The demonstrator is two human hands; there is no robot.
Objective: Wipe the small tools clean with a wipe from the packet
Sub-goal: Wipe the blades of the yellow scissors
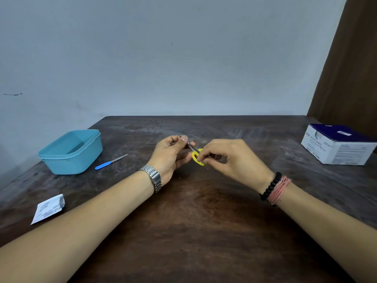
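We see both hands meet over the middle of the table, w/ small scissors held between them, above the wood. Left hand has thumb & fingers curled in, pinching the metal blade end; whether a wipe sits under those fingers we can't tell. Right hand has fingers curled round the yellow handle loops, pinching them.

A blue-handled file lies flat on the table, left of the hands, just beside the tub, not touching it. The tub is teal, open-topped, at the far left. A torn white packet lies near the left edge, beside the left forearm. A white & purple box sits far right, well apart from the hands. Watch on left wrist; bead & thread bands on right wrist.
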